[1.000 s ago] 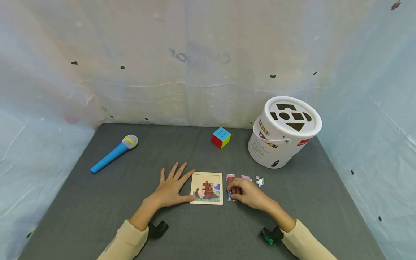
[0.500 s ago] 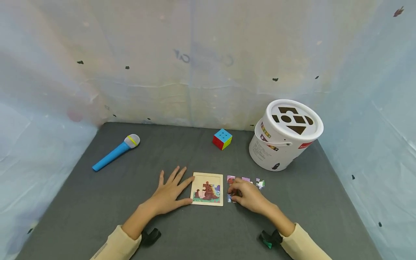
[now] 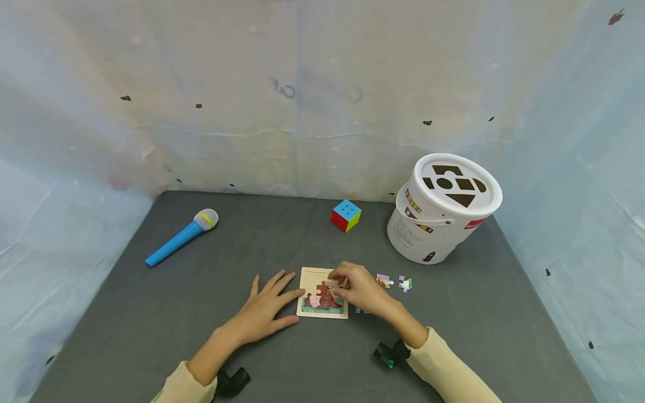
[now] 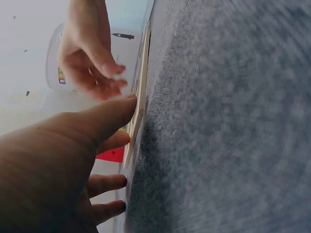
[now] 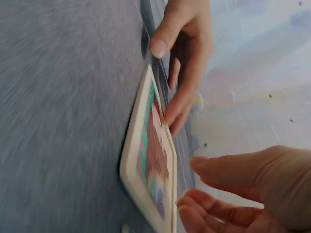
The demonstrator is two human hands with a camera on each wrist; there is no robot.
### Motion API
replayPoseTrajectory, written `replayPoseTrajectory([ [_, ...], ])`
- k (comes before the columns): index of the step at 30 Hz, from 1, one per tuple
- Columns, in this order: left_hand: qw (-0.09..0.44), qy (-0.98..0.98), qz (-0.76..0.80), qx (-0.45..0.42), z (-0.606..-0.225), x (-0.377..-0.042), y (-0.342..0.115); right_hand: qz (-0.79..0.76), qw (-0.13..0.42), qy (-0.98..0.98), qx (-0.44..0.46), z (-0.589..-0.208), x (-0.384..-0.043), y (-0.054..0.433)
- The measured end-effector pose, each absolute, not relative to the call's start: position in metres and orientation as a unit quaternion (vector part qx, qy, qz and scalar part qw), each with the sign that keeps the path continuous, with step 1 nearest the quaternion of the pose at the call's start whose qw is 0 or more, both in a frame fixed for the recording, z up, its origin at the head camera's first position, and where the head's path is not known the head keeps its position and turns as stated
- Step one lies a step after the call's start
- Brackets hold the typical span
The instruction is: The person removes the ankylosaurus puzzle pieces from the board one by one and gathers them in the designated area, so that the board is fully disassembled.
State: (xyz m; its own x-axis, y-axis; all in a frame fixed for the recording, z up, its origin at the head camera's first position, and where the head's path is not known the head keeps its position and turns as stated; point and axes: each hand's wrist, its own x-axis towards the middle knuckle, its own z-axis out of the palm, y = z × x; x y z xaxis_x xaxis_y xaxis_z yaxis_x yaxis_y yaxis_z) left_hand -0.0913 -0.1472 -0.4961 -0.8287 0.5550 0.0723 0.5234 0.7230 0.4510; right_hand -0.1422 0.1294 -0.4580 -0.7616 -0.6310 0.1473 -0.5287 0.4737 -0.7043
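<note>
A square wooden jigsaw tray [image 3: 314,275] lies on the grey table, partly filled with pieces that form a brown animal over a green strip. My left hand [image 3: 262,312] lies flat beside it with fingers spread, index fingertip right at its left edge and thumb near the lower left corner. Over the tray's upper right part hovers my right hand [image 3: 361,288], fingers bent and thumb facing them; I cannot tell whether a piece is between them. In the right wrist view, thumb and fingertips [image 5: 201,165] stand a little apart above the tray.
Loose jigsaw pieces [image 3: 384,280] lie right of the tray, some partly hidden under my right hand. A speed cube [image 3: 345,215] sits behind the tray. At the back right stands a white lidded bucket [image 3: 428,224] with shape holes. A blue toy microphone [image 3: 176,242] lies at the left.
My right hand has moved left, from the loose pieces to above the tray's right part. My left hand has shifted only slightly, staying at the tray's left edge.
</note>
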Motion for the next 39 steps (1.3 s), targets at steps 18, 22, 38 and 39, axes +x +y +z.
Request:
replayPoseTrajectory([
  [18,-0.031,0.918,0.258,0.300,-0.506,-0.099,-0.149,-0.332,0.087,0.875,-0.341,-0.465,-0.140,0.102],
  [22,-0.031,0.921,0.255,0.292,-0.505,-0.100,-0.144,-0.331,0.086,0.875,-0.342,-0.465,-0.140,0.102],
  [38,-0.010,0.931,0.240,0.276,-0.503,-0.099,-0.140,-0.322,0.082,0.879,-0.343,-0.467,-0.138,0.101],
  [39,-0.009,0.931,0.239,0.274,-0.503,-0.099,-0.140,-0.321,0.082,0.878,-0.345,-0.468,-0.139,0.101],
])
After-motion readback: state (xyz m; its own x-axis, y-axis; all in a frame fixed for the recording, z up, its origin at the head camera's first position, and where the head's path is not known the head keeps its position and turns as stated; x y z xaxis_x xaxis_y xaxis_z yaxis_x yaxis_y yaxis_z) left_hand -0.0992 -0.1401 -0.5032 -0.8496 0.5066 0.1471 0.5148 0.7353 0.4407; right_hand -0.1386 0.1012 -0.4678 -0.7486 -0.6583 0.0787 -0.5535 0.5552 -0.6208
